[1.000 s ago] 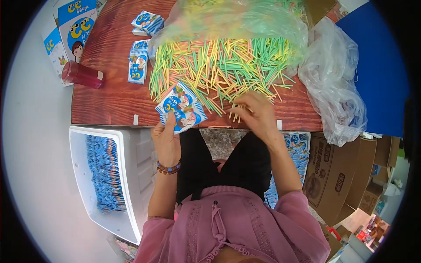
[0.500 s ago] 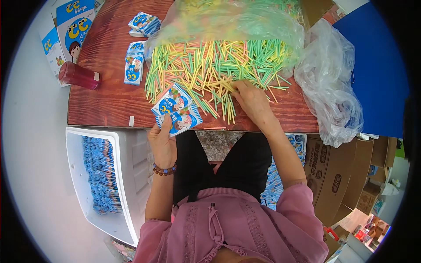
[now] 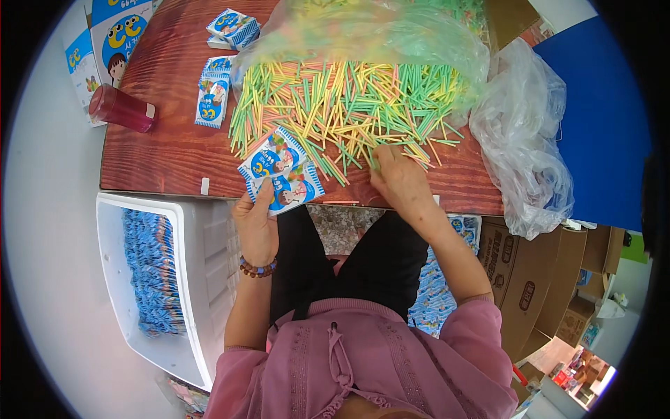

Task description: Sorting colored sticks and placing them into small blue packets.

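Observation:
My left hand (image 3: 255,227) holds blue-and-white printed packets (image 3: 280,171), fanned slightly apart, above the near edge of the table. A loose heap of thin pastel sticks (image 3: 328,98), yellow, green and pink, spreads over the middle of the table. At the heap's near right edge is my right hand (image 3: 403,183), its fingers curled in and closed on some of the sticks. The hand itself hides most of what its fingers grip. Clear plastic bagging (image 3: 377,35) covers the far side of the heap.
More packets (image 3: 213,94) lie left of the heap, with a small stack (image 3: 234,29) behind. A red-tinted cup (image 3: 122,108) lies at the left edge. Crumpled plastic (image 3: 523,140) hangs over the right corner. Below left stands a white foam box (image 3: 188,279) of filled packets; cardboard boxes (image 3: 520,279) stand below right.
My right hand has drawn slightly nearer to me, fingers more curled. Sticks that jutted toward the near edge beside it no longer lie there. My left hand still holds the packets.

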Demonstrator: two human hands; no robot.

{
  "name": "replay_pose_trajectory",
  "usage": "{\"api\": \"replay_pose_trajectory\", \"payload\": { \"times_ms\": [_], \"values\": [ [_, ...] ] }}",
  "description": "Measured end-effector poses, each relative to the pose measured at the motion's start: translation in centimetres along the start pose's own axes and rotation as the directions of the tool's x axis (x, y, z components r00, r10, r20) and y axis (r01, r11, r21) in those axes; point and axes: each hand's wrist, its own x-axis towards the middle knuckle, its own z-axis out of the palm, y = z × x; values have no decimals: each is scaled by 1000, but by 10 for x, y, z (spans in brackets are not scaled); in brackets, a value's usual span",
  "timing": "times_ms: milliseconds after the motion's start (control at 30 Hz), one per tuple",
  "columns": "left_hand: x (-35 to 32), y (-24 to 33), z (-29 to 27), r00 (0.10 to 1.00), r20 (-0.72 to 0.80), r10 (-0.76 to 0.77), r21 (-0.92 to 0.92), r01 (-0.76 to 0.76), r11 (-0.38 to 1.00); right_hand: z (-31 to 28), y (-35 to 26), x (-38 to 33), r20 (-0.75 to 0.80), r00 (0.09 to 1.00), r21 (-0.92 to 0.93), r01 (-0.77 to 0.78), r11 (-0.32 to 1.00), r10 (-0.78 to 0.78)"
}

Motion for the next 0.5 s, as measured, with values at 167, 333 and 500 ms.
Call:
{"api": "replay_pose_trajectory", "payload": {
  "times_ms": [167,333,500],
  "values": [
    [0,-5,-1,1000,20,18,7,-18,1000,-4,32,36,-87,972,-7,221,975,-220],
    [-1,-5,-6,1000,8,13,7,-13,1000,-34,23,50,-30,946,-125,316,940,-322],
    [-1,-3,-1,1000,10,12,7,-12,1000,-30,20,68,-119,927,-269,315,910,-356]
  ]
}}
